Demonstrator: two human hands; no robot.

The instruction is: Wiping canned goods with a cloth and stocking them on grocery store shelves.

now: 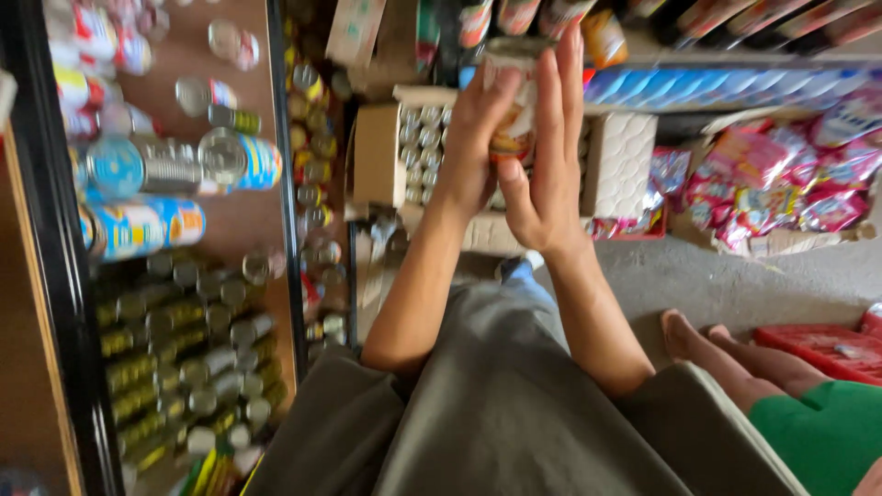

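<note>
Both arms stretch forward, and the left hand [473,138] and right hand [547,147], fingers straight, press a labelled can [514,110] between flat palms above an open cardboard box [377,156] of cans.

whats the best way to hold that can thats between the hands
Grip the can on its curved side wall, palms pressing in from left and right. It is a cylinder with its axis running away from the body, and the left hand and right hand already flank it there.

Carton of cans [418,152] and stocked shelf [175,230] crowd the hands [514,147].
</note>
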